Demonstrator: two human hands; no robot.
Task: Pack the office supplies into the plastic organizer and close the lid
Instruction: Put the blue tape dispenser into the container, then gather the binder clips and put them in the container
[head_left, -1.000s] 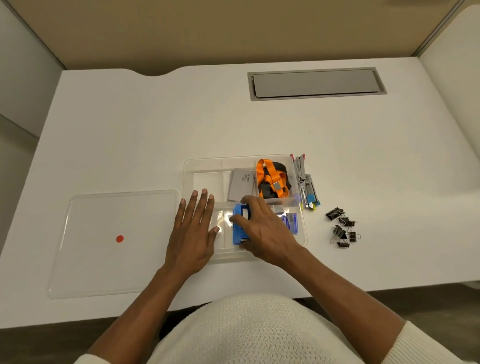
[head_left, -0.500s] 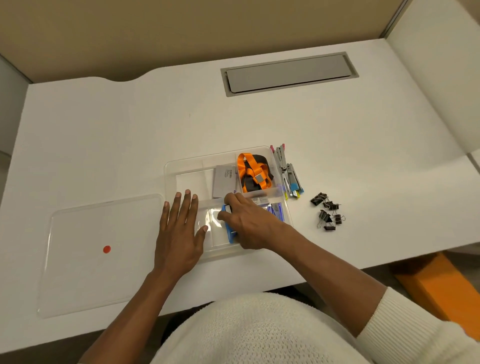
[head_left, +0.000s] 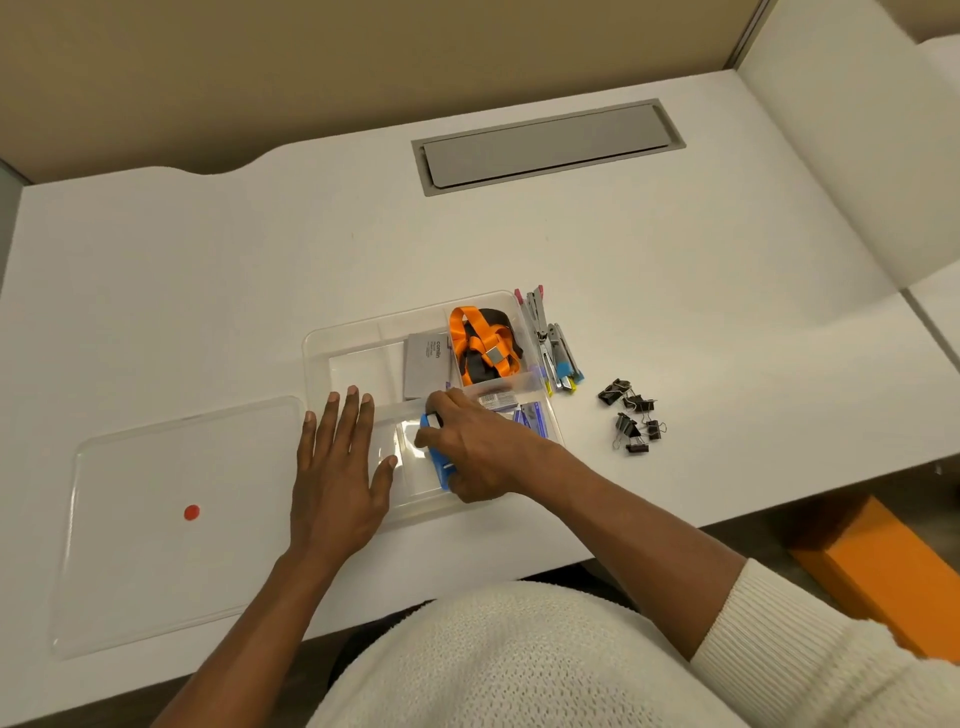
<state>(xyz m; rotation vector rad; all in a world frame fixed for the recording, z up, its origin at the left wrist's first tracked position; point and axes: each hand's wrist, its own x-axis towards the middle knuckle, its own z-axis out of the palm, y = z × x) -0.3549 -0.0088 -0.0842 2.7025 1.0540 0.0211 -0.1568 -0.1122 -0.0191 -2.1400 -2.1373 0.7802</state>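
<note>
A clear plastic organizer sits mid-desk. It holds an orange lanyard at the back right, a grey booklet beside it, and small blue packets at the front right. My right hand is inside the front compartment, closed on a blue object. My left hand lies flat with fingers spread on the organizer's front left edge. The clear lid, marked with a red dot, lies flat to the left.
Several small staplers lie just right of the organizer. A cluster of black binder clips lies further right. A grey cable hatch is set into the back of the white desk. An orange box stands on the floor at right.
My right hand has set the blue object lower in the front compartment and turned it on edge. My left hand stays flat on the organizer. The view has shifted right.
</note>
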